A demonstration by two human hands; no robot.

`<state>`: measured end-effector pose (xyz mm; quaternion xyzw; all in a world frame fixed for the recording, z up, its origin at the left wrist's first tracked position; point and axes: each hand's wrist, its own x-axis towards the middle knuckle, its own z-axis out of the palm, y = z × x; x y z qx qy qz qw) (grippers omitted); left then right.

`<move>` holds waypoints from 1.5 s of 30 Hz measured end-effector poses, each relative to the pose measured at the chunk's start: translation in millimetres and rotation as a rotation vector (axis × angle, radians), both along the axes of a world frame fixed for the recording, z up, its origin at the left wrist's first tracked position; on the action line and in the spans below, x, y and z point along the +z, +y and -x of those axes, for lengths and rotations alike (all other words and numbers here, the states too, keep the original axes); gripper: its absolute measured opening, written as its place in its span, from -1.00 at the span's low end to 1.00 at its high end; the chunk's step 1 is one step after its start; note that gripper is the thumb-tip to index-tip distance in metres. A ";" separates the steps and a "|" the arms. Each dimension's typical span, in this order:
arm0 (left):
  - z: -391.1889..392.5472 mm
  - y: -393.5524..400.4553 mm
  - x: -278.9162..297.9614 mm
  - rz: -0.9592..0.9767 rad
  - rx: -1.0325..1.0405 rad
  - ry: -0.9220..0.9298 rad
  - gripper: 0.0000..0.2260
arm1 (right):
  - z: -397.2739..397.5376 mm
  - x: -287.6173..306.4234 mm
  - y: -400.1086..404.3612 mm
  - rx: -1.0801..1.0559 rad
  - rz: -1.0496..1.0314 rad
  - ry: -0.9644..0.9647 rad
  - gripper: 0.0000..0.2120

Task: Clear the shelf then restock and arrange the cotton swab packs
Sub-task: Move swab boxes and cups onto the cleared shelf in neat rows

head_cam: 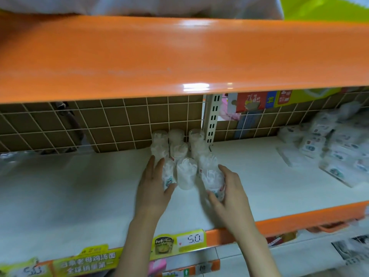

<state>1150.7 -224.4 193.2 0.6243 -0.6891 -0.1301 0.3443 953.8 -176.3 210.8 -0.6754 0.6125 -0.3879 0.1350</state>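
Both hands reached onto the white shelf, flanking a cluster of cotton swab packs standing near the wire back grid.

Left grip: fingers nearly straight, laid flat against the left side of the front-left pack, thumb tucked under its near end. Pressing rather than clenched. Pack just right of the palm, touching it, long axis about upright, crimped top pointing up and slightly away.

Right grip: curled round the front-right pack, index finger over its far right side, thumb at its near base. Grasping that pack. Pack left of the palm, leaning, long axis tilted with top toward the back and left, base toward the wrist.

Between the two grips: one more pack, upright, untouched, just beside both held ones. Beyond the fingertips: two further rows of packs, upright, reaching back to the grid; exact count blurred.

Far right of the right grip: a loose heap of flat white packets. Below the wrists: a price tag on the orange shelf edge. Overhead: an orange shelf.
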 end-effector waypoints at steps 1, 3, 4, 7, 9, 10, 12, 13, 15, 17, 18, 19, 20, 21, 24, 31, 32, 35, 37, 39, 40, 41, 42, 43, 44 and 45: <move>0.7 2.2 -0.6 0.001 0.007 -0.016 -0.35 | 0.0 -0.8 0.7 0.007 -0.005 0.000 -0.38; 0.7 6.1 -3.0 0.026 0.036 -0.045 -0.35 | -0.3 -3.9 1.8 0.018 -0.014 -0.020 -0.41; 0.4 7.8 -4.9 0.050 0.051 -0.064 -0.36 | -0.2 -5.2 2.1 0.020 -0.019 -0.034 -0.41; 0.1 13.1 -7.2 0.083 0.070 -0.065 -0.36 | 1.5 -7.0 0.1 0.010 -0.035 -0.045 -0.41; 0.8 15.5 -6.7 0.074 0.072 -0.023 -0.35 | 4.5 -8.1 -2.9 -0.003 -0.051 -0.043 -0.38; 1.0 16.7 -6.1 0.081 0.076 -0.011 -0.37 | 6.0 -9.0 -4.1 -0.009 -0.064 -0.039 -0.37; 0.8 19.2 -4.6 0.124 0.085 -0.015 -0.44 | 8.6 -10.7 -5.2 -0.014 -0.081 -0.014 -0.34; 0.3 20.5 -3.3 0.143 0.090 -0.020 -0.47 | 9.5 -11.6 -4.9 -0.012 -0.087 0.001 -0.33; -1.2 21.6 0.4 0.173 0.092 -0.032 -0.50 | 9.9 -11.7 -2.4 -0.006 -0.088 0.007 -0.30; -2.7 20.5 5.8 0.215 0.090 -0.069 -0.53 | 10.1 -10.6 0.5 0.002 -0.076 -0.011 -0.27; -2.8 19.2 9.7 0.231 0.089 -0.090 -0.54 | 11.2 -10.4 1.1 0.003 -0.071 -0.017 -0.26; -2.1 18.0 13.7 0.244 0.092 -0.106 -0.55 | 13.2 -10.3 1.1 0.003 -0.070 -0.016 -0.25; -0.5 17.1 18.1 0.257 0.100 -0.118 -0.57 | 16.1 -10.0 1.0 0.003 -0.070 -0.009 -0.24; 2.4 16.8 22.7 0.266 0.111 -0.125 -0.58 | 20.0 -9.6 0.8 0.005 -0.069 0.000 -0.24; 20.4 16.9 34.8 0.284 0.130 -0.122 -0.60 | 38.6 -6.3 1.3 0.025 -0.040 0.031 -0.32; 118.0 23.7 54.7 0.312 0.107 -0.120 -0.65 | 132.2 -7.2 5.1 0.024 -0.050 0.143 -0.55; 134.7 24.8 54.9 0.300 0.098 -0.116 -0.65 | 148.4 -7.5 5.7 0.018 -0.059 0.150 -0.58; 180.9 27.3 51.0 0.268 0.053 -0.114 -0.65 | 192.9 -8.4 7.8 -0.006 -0.081 0.170 -0.57; 208.3 30.6 47.3 0.232 0.036 -0.121 -0.64 | 218.6 -9.3 9.3 -0.030 -0.090 0.182 -0.58; 230.5 35.4 42.7 0.197 0.015 -0.123 -0.64 | 239.7 -10.4 11.1 -0.038 -0.089 0.190 -0.60; 240.0 37.8 40.5 0.182 0.001 -0.123 -0.64 | 249.0 -11.5 11.9 -0.035 -0.091 0.192 -0.62; 248.4 40.5 38.2 0.167 -0.006 -0.129 -0.64 | 257.0 -12.7 13.0 -0.028 -0.097 0.190 -0.64; 255.7 42.7 36.0 0.150 -0.007 -0.145 -0.64 | 263.8 -14.2 13.9 -0.018 -0.104 0.184 -0.65; 261.7 44.5 33.8 0.134 -0.007 -0.168 -0.65 | 269.2 -15.5 14.7 -0.011 -0.112 0.174 -0.65; 266.5 45.5 32.0 0.116 -0.009 -0.188 -0.66 | 273.5 -16.3 15.3 -0.006 -0.121 0.165 -0.65; 269.8 45.7 30.5 0.097 -0.013 -0.200 -0.68 | 276.8 -16.7 15.3 -0.003 -0.128 0.159 -0.64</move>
